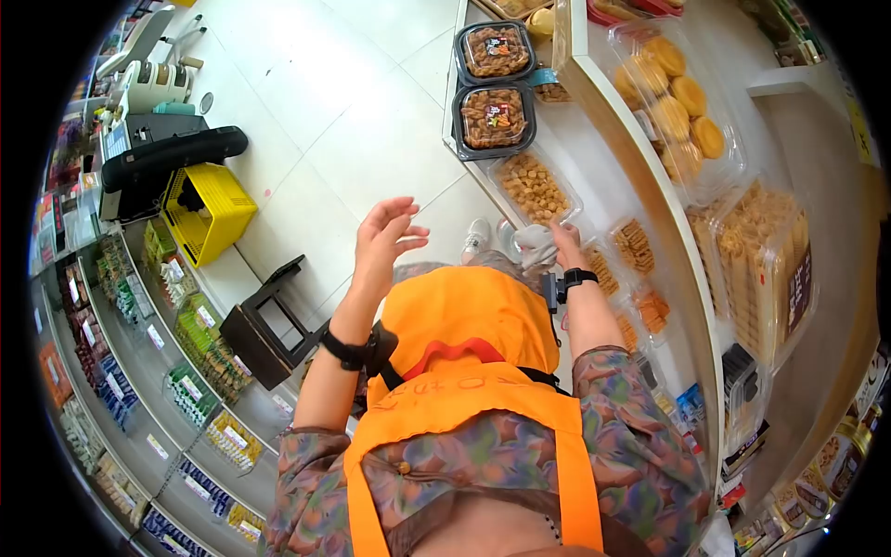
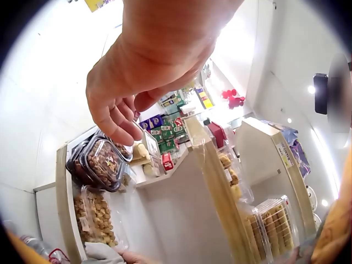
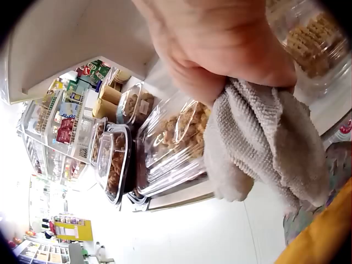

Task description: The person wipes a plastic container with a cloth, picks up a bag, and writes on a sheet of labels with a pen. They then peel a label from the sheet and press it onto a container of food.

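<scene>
My right hand [image 1: 565, 245] grips a bunched grey cloth [image 3: 258, 137], its loose folds hanging below the fingers in the right wrist view. That hand is at the shelf edge, beside a clear tray of small golden snack pieces [image 1: 534, 188]. My left hand [image 1: 385, 243] is raised over the floor in front of the orange apron [image 1: 464, 325], fingers loosely bent and holding nothing. Two black-based boxes of brown snacks [image 1: 495, 116] stand on the shelf [image 2: 157, 220] past the golden tray. Flat packs of biscuits [image 1: 635, 246] lie on the other side of the right hand.
An upper shelf edge [image 1: 640, 167] runs along the right, bearing a clear box of round pastries [image 1: 670, 119] and tall packs of wafer-like sticks [image 1: 756, 265]. On the left are a yellow basket [image 1: 210, 212], a dark stool-like frame [image 1: 274, 325] and racks of small packets [image 1: 200, 334].
</scene>
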{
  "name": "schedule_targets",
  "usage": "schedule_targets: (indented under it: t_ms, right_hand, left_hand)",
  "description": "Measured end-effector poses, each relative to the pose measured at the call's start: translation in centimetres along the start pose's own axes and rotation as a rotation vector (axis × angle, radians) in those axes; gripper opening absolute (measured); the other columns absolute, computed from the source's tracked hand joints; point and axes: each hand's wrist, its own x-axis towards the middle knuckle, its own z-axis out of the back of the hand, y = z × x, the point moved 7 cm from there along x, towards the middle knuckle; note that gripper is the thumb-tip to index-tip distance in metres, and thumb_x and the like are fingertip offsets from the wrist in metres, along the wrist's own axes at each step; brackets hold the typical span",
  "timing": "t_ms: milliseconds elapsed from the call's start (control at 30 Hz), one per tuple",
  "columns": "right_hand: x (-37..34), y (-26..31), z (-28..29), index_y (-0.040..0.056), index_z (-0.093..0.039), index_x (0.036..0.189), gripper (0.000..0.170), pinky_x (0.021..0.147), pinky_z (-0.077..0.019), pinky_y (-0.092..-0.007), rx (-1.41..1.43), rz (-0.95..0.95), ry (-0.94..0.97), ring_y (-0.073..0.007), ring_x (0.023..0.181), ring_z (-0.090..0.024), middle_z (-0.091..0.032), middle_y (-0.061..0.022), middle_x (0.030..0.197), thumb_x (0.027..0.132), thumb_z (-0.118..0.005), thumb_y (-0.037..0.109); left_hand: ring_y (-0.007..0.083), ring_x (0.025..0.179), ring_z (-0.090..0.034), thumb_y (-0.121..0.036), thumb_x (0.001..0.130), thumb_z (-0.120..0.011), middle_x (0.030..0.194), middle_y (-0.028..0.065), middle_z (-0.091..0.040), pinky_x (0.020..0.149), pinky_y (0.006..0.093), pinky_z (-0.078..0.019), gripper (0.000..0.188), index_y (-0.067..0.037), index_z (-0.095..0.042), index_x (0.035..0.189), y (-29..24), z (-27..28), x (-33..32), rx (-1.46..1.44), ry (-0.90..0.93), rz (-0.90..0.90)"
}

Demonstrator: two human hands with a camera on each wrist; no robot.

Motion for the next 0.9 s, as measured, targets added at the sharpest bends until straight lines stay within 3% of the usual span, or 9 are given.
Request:
schedule_targets:
  t_ms: [33,67,167,200,433,600,700,800,900]
  right_hand:
    - [-1.9,1.3,0.4,-0.0037,-0.038,0.132,0.059,0.083,-0.0501,-0.0389,-0.043,0.033,-0.02,-0.0298,0.102,-0.059,-0.054,-0.0196,0.123,0.089,-0.065,0.025]
    - [-2.5,1.4,0.4,-0.0025,-0.047,0.126,0.051,0.084,-0.0494,-0.0349,0.021,0.0,-0.008,-0.0254,0.098,-0.061,-0.059,-0.0147,0.115,0.088,-0.066,0.025]
    - [-0.4,-0.4,0.9,0.0002,-0.057,0.114,0.039,0.083,-0.0477,-0.0317,0.376,0.119,0.182,-0.0213,0.099,-0.06,-0.064,-0.0108,0.105,0.084,-0.068,0.023]
    - [-2.2,0.7,1.4,0.0016,-0.063,0.103,0.025,0.078,-0.0501,-0.031,0.492,0.131,0.144,-0.0198,0.088,-0.063,-0.066,-0.0077,0.095,0.085,-0.066,0.019]
    - [-11.3,0.7,6.0,0.0011,-0.065,0.097,0.019,0.076,-0.0538,-0.034,0.775,-0.065,0.1,-0.0213,0.082,-0.066,-0.068,-0.0091,0.091,0.086,-0.061,0.015]
    - [-24.3,6.3,8.0,0.0028,-0.067,0.1,0.022,0.074,-0.0561,-0.0344,0.879,-0.048,0.19,-0.02,0.08,-0.067,-0.07,-0.0082,0.09,0.085,-0.065,0.019]
    - [-29.4,10.5,7.6,0.0024,-0.068,0.1,0.025,0.073,-0.0568,-0.0338,0.886,0.033,0.308,-0.0186,0.079,-0.068,-0.07,-0.0081,0.09,0.084,-0.066,0.022]
    - [-31.5,12.2,7.0,0.0029,-0.067,0.101,0.026,0.075,-0.0564,-0.0339,0.919,0.056,0.385,-0.0188,0.08,-0.067,-0.069,-0.0086,0.093,0.084,-0.066,0.023]
    - [-32.9,13.5,7.2,0.0031,-0.067,0.103,0.028,0.076,-0.0564,-0.0346,0.954,0.094,0.36,-0.02,0.084,-0.067,-0.069,-0.0095,0.097,0.085,-0.065,0.025]
  left_hand:
    - [0.0206,0.082,-0.064,-0.006,0.088,-0.051,0.112,0.0122,-0.056,0.072,0.0326,-0.0557,0.03,0.002,-0.052,0.117,-0.7,-0.6,0.9,0.016,0.018,0.014]
    - [0.0204,0.083,-0.064,-0.006,0.089,-0.051,0.112,0.0119,-0.057,0.072,0.0324,-0.0556,0.03,0.001,-0.052,0.117,-1.5,-1.3,1.8,0.032,0.045,0.027]
    - [0.0201,0.083,-0.064,-0.007,0.089,-0.051,0.111,0.0115,-0.057,0.072,0.0318,-0.0552,0.028,0.001,-0.053,0.116,-3.1,-3.1,4.0,0.084,0.146,0.054]
    - [0.0201,0.083,-0.065,-0.007,0.089,-0.051,0.111,0.0114,-0.057,0.072,0.0317,-0.0551,0.028,0.001,-0.053,0.116,-3.4,-3.6,4.8,0.1,0.184,0.06]
    - [0.021,0.096,-0.062,-0.012,0.092,-0.053,0.111,0.0103,-0.061,0.084,0.0349,-0.0541,0.029,0.001,-0.054,0.118,-6.5,-6.1,7.3,0.271,0.458,0.086]
    - [0.0283,0.12,-0.048,-0.04,0.09,-0.059,0.137,0.017,-0.043,0.091,0.0416,-0.0501,0.07,-0.003,-0.031,0.142,-7.4,-9.5,7.1,0.467,0.72,0.163]
    - [0.0303,0.13,-0.037,-0.052,0.077,-0.071,0.144,0.021,-0.031,0.094,0.0427,-0.0463,0.103,-0.006,-0.012,0.149,-9.0,-12.3,5.5,0.301,0.952,0.236]
    - [0.0291,0.128,-0.041,-0.054,0.075,-0.072,0.142,0.0216,-0.035,0.095,0.039,-0.0456,0.11,-0.008,-0.007,0.15,-11.7,-14.0,3.8,0.476,1.144,-0.149]
    - [0.0276,0.12,-0.05,-0.054,0.072,-0.074,0.134,0.0226,-0.043,0.092,0.0347,-0.0464,0.11,-0.007,-0.011,0.149,-12.9,-13.7,3.3,0.544,1.137,-0.226]
